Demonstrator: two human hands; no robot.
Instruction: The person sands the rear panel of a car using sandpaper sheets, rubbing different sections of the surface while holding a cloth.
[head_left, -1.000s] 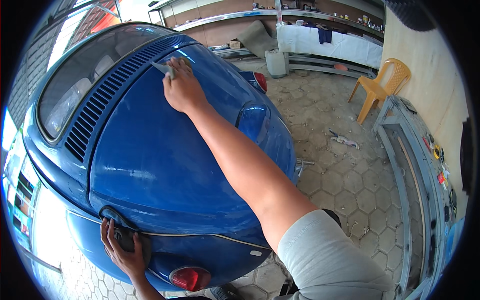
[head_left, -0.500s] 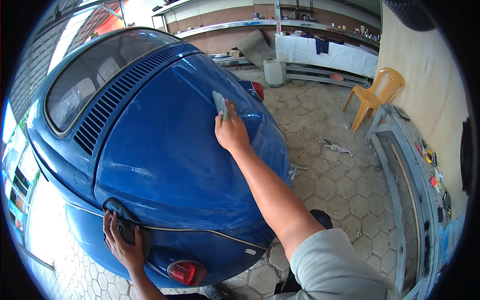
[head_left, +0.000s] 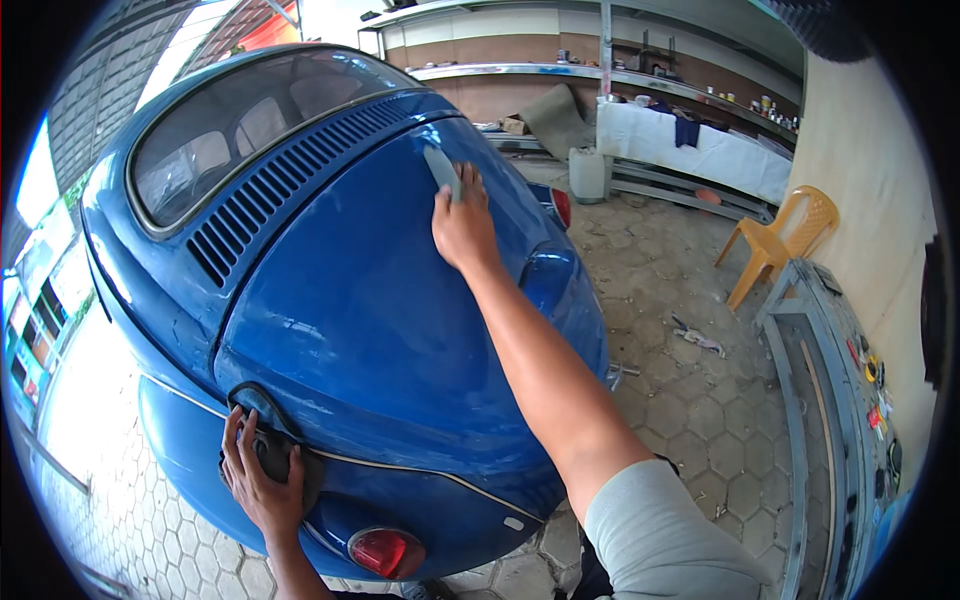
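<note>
A rounded blue car [head_left: 370, 290] fills the left and middle, its rear lid turned towards me. High on the lid, right of the slatted vents, my right hand [head_left: 465, 222] presses a flat grey piece that looks like folded sandpaper [head_left: 441, 170] against the paint. Its fingers are closed around the piece's side. At the lower left, my left hand [head_left: 265, 480] curls over a black rounded object [head_left: 273, 452] resting on the car between lid and fender. A black loop [head_left: 258, 402] rises beside it. Below that hand sits a red tail light [head_left: 385, 552]. Pale smears mark the lid's lower part.
A yellow plastic chair [head_left: 785, 240] stands at right by the pale wall. Near it, a grey metal frame bench [head_left: 800, 300] holds small items. A whitish jerrycan [head_left: 587, 175] and a white-draped bench [head_left: 650, 140] are farther back. A crumpled rag-like thing [head_left: 698, 337] lies on the paving.
My right hand has slid the grey piece up the lid, towards the vents. My left hand stays on the black object. The whole view has shifted a little.
</note>
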